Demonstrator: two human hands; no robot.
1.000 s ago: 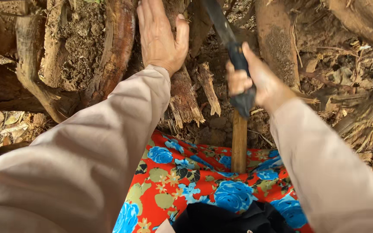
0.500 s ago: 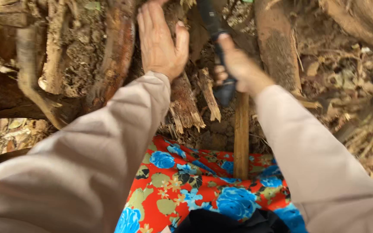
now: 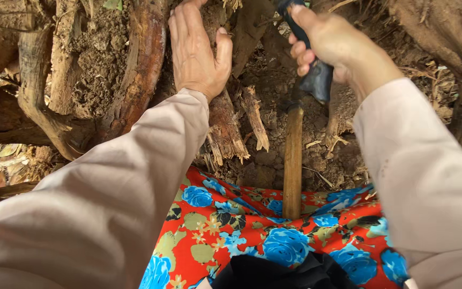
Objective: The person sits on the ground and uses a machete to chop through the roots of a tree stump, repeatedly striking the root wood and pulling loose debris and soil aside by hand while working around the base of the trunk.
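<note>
My left hand (image 3: 196, 51) lies flat, fingers together, on a thick brown root (image 3: 140, 69) and packed soil in the root mass. My right hand (image 3: 332, 45) is closed around the dark blue-black handle (image 3: 316, 80) of a cutting tool, held high at the upper right. The blade runs out of the top of the frame and is hidden. Just below the handle's butt, a pale wooden shaft (image 3: 293, 160) stands upright against the soil. A splintered root stub (image 3: 225, 128) hangs beneath my left wrist.
Red cloth with blue flowers (image 3: 231, 230) covers my lap at the bottom, with dark fabric (image 3: 279, 273) on it. Tangled roots and loose earth fill the top of the view. Dry leaves (image 3: 6, 155) lie at the left and thick roots (image 3: 445, 32) at the right.
My right hand has risen and shifted slightly left with the tool, and the blade has left the frame. My left hand has stayed pressed on the root.
</note>
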